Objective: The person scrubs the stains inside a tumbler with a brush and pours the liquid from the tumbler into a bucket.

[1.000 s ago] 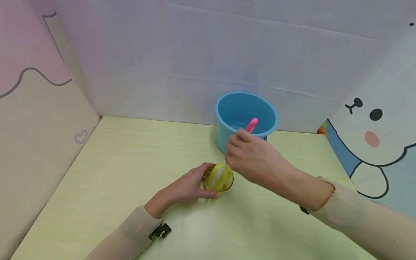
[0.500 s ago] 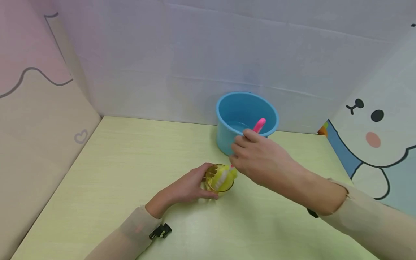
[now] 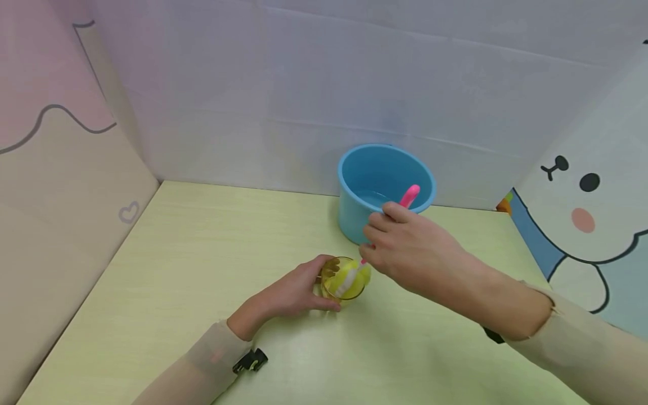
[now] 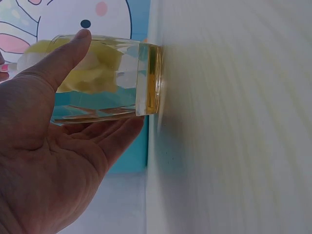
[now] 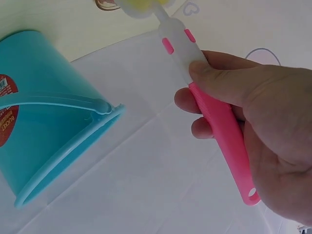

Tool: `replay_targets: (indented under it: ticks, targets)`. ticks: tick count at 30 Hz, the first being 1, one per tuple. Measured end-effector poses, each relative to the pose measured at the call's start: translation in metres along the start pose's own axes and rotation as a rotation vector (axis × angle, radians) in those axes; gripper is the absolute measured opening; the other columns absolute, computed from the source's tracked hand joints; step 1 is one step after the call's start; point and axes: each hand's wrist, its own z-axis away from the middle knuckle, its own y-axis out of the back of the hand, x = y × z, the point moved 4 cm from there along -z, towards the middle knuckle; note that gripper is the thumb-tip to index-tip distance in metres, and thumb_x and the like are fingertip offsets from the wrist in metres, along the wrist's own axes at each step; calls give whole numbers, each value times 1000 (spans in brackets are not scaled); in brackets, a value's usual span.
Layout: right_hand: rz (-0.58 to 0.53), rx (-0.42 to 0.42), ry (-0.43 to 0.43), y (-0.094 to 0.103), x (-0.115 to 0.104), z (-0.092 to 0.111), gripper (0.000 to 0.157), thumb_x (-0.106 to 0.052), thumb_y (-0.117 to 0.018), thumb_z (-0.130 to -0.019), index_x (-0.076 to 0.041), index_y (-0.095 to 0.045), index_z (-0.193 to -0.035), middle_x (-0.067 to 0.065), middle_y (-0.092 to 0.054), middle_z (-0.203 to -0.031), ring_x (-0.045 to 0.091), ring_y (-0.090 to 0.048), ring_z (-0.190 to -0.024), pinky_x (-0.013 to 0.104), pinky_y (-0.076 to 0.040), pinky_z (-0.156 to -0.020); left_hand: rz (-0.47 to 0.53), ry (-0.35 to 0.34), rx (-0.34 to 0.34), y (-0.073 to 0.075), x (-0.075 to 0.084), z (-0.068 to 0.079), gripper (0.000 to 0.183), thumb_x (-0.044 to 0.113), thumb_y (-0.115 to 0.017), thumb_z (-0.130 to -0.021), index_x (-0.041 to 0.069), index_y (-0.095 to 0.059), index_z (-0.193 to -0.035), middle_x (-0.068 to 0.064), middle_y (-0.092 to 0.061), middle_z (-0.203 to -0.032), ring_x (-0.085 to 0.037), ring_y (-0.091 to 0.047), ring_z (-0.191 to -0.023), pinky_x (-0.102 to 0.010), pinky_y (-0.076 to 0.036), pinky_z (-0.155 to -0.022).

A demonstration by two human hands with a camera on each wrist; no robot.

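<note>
My left hand [image 3: 298,287] grips an amber-tinted clear glass [image 4: 129,80] that stands upright on the table, thumb on one side and fingers on the other. Inside the glass sits the yellow and white sponge head [image 3: 349,279] of a cup brush. My right hand [image 3: 405,242] holds that brush by its pink and white handle [image 5: 219,126], thumb pressed along it. The handle slants up and to the right, its pink end showing above the fist in the head view. Most of the sponge is within the glass, with part bulging over the right rim.
A blue bucket [image 3: 349,214] stands behind the glass, near the back wall; its handle [image 5: 58,100] hangs on the side in the right wrist view. Pale wood-grain table [image 3: 212,242] surrounds the hands. Walls with cartoon prints [image 3: 582,219] rise at both sides.
My right hand has shifted slightly right with the brush, and the sponge head has moved toward the glass's right rim. The left hand and glass have stayed nearly in place.
</note>
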Motion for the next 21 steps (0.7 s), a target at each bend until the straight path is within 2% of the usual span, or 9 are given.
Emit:
replay_targets:
  ticks: [12,21]
  targets:
    - [-28,15,-4,2,2,-2,42,-35,-97,-77,-17,-77,-109,5,-68,-91,27,-59,-96,40,-42,-90,-16,-1,-4,0,1,0,87,30,-94,-84,10,-44,-153,2,-60,-137,-14,-59,-124,-38,-49,-110]
    - [-27,32,-22,-1,3,-4,37,-32,-96,-79,-16,-76,-106,6,-67,-92,28,-58,-94,41,-42,-87,-5,-3,-7,0,1,0,87,30,-93,-85,9,-44,-153,3,-61,-135,-14,-60,-121,-37,-50,-107]
